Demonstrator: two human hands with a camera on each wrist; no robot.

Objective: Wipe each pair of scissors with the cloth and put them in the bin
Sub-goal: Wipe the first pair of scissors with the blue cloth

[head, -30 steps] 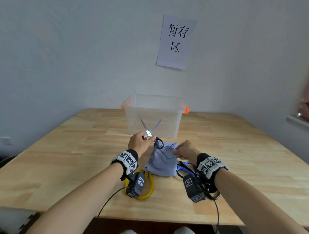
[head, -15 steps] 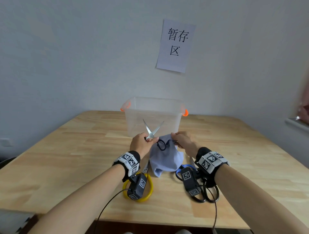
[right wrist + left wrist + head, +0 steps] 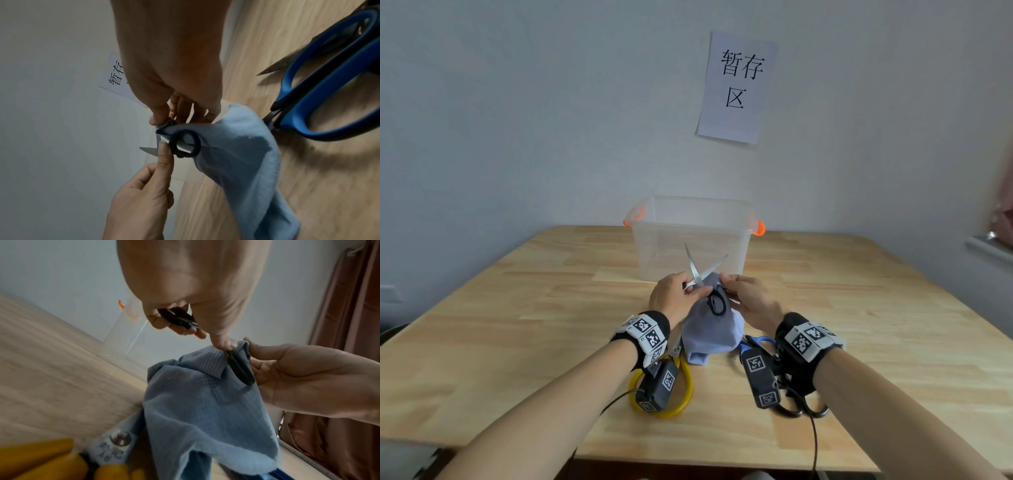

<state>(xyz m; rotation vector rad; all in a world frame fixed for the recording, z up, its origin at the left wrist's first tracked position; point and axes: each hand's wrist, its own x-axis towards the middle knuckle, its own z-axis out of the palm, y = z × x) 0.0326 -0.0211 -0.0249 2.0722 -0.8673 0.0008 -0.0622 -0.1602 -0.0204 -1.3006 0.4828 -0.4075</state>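
The left hand point(image 3: 671, 298) pinches the small black-handled scissors point(image 3: 703, 278) near the pivot, their thin silver blades spread in a V above the wooden table point(image 3: 517, 325), in front of the clear plastic bin with orange handles point(image 3: 690, 236). The right hand point(image 3: 751, 301) pinches the pale blue cloth point(image 3: 710, 330) against one black finger loop. Only the right wrist view shows the blue-handled scissors point(image 3: 320, 91) clearly; the left wrist view shows the yellow-handled scissors point(image 3: 61, 464). Nothing shows inside the bin
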